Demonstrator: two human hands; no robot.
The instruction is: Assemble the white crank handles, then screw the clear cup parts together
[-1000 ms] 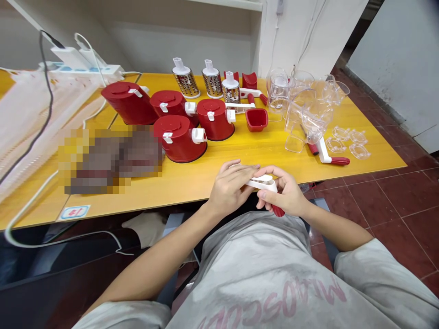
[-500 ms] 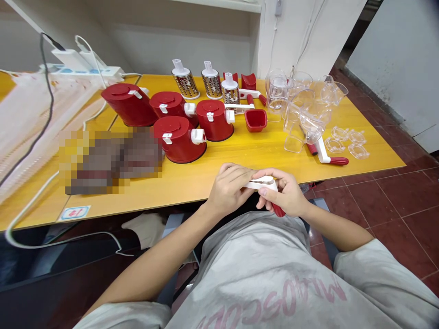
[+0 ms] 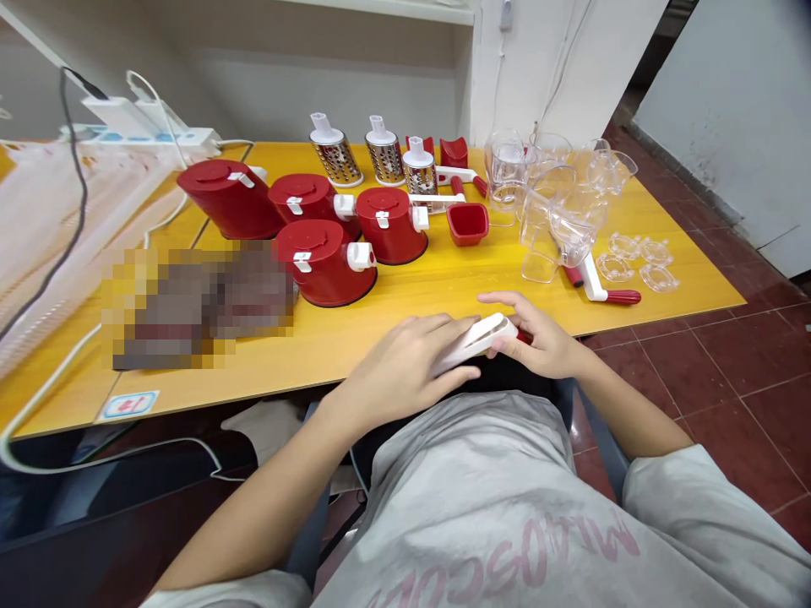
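White crank handle (image 3: 475, 342) held between 2 hands, over edge of yellow surface (image 3: 431, 283). Left hand (image 3: 399, 363): fingers closed over handle's left end. Right hand (image 3: 538, 338): fingers curled against right end, red grip (image 3: 523, 336) mostly hidden behind them. Nearest other item: red grater drum (image 3: 324, 263), up-left of left hand, not touching. Steel drums (image 3: 335, 160), clear bowls (image 3: 557, 211) farther back.
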